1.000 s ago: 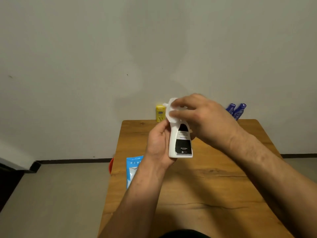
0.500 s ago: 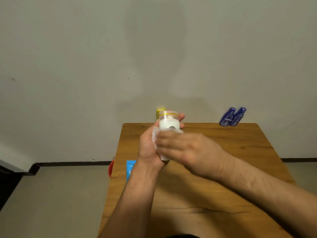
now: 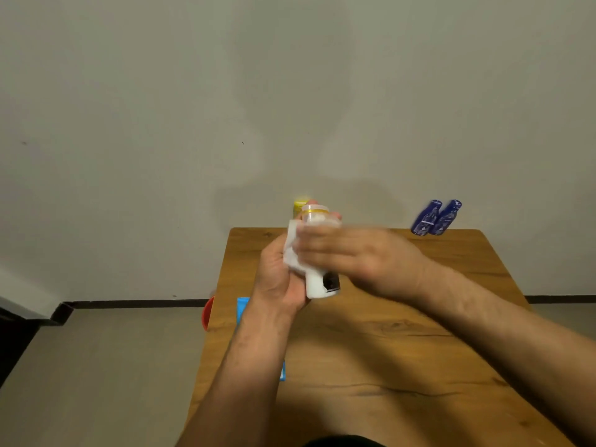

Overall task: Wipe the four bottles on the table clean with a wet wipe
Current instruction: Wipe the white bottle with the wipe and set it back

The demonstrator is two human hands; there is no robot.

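A white bottle (image 3: 319,285) with a black label and a clear, gold-ringed cap is held upright above the wooden table (image 3: 403,350). My left hand (image 3: 277,279) grips it from behind and from the left. My right hand (image 3: 358,256) wraps a white wet wipe (image 3: 292,250) round the bottle's upper body and looks motion-blurred. A yellow bottle (image 3: 299,206) peeks out behind the cap at the table's far edge. Two dark blue bottles (image 3: 435,217) stand side by side at the far right edge.
A blue wet-wipe pack (image 3: 243,309) lies near the table's left edge, mostly hidden by my left forearm. A red bin (image 3: 208,312) sits on the floor just left of the table. The wall is close behind the table.
The bottle has turned from showing its label to being gripped cap-up. My right hand with the wipe went from the cap down to the body, then slid back up towards the neck.
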